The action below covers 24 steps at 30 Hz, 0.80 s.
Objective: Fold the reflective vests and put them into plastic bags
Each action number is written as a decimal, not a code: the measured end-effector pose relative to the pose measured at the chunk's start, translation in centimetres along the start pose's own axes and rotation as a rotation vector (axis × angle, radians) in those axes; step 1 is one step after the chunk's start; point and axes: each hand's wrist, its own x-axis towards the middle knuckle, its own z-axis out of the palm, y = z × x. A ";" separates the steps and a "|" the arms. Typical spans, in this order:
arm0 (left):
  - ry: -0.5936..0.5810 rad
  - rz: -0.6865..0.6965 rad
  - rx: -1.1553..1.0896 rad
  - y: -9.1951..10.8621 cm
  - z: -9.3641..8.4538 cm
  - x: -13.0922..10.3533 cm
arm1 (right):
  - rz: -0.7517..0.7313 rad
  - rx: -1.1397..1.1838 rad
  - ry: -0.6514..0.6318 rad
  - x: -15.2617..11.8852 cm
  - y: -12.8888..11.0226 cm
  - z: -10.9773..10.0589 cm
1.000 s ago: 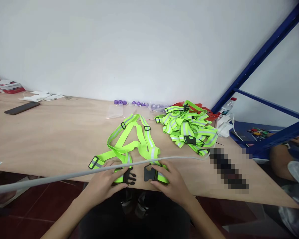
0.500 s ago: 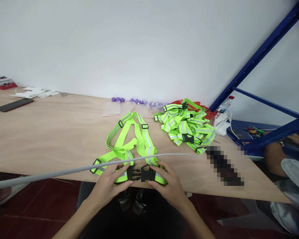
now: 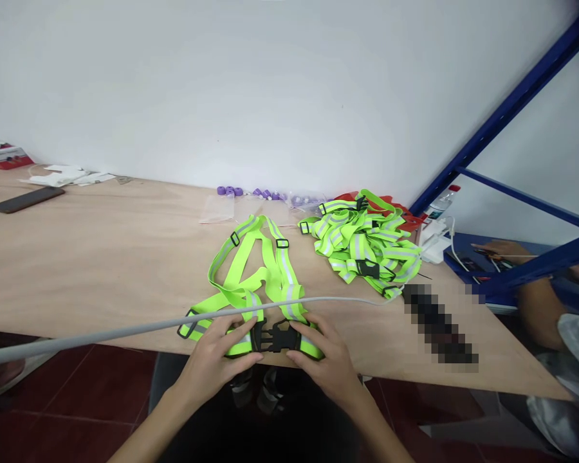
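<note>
A neon-yellow reflective harness with grey stripes lies spread at the table's front edge. My left hand pinches the strap end at the pronged buckle half. Opposite it, my right hand grips the strap end at the black socket half. The prong tips reach the mouth of the socket, and part of the prongs still shows between the halves. Black strap sliders sit on the harness. A grey cable crosses the view above both hands.
A heap of similar harnesses lies to the right on red material. Behind are clear bags and purple pieces. A dark phone-like slab lies far left. A blue rack and a bottle stand right, near another person's arm.
My hands have brought the two buckle halves closer, and the prongs now meet the socket. The other person's hand has moved over the blue surface on the right.
</note>
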 end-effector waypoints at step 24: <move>-0.055 -0.069 -0.019 0.5 0.0 0.1 | 0.051 0.046 -0.067 0.0 -0.2 0.0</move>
